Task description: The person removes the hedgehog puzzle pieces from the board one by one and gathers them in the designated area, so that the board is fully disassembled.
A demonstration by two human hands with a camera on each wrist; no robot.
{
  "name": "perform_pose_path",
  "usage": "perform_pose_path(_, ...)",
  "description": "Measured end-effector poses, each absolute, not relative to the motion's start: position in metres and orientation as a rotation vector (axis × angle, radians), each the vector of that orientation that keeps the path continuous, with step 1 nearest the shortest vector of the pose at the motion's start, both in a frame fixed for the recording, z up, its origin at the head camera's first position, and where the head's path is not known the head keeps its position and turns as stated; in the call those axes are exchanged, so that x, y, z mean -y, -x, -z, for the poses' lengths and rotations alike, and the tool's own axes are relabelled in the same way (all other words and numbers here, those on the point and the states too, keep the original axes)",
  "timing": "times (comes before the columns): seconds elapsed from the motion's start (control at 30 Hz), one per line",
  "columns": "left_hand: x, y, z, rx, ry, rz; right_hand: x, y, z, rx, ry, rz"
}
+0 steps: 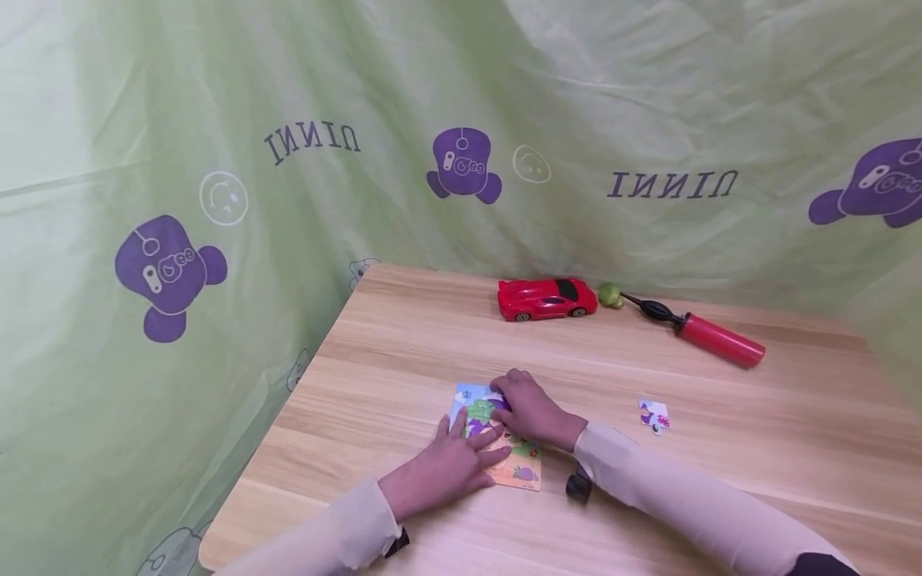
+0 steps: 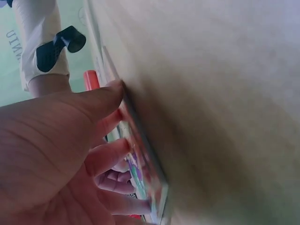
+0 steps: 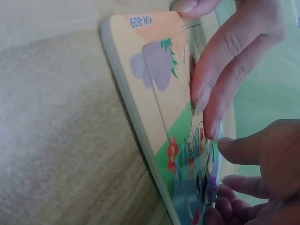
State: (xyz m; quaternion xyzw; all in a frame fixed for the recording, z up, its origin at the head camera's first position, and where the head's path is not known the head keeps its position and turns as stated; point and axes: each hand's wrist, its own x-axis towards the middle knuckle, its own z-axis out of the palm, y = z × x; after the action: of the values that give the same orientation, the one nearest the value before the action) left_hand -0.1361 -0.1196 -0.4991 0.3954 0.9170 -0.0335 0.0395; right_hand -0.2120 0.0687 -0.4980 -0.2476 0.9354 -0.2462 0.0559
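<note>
A colourful jigsaw puzzle in a flat tray lies on the wooden table, its printed corner and purple fruit plain in the right wrist view. Across its left part my left hand rests with spread fingers, the fingertips touching the pieces and the thumb at the tray's edge. My right hand is at the puzzle's upper right, fingers curled and thumb down at the surface. Between them they pinch a purple puzzle piece, mostly hidden by the hand. One loose piece lies right of the right forearm.
A red toy car stands along the table's back edge, beside a small green object. Right of these lies a red hand pump with a black nozzle. A green printed curtain hangs behind the table.
</note>
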Motion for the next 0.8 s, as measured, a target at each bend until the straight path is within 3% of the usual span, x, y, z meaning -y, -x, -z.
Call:
perform_pose_path(0.27,0.118,0.144,0.49,-2.754,-1.257,0.138,-0.065,0.216,0.498,-2.812,0.702,0.765)
perform_pose_path(0.53,0.116,0.145,0.487,-2.736,-1.249,0.164,-0.07,0.221,0.495,-2.745,0.821,0.851)
perform_pose_path(0.8,0.111,0.138,0.485,-2.72,-1.161,0.101,-0.112,0.237,0.475,-2.752,0.582,0.965)
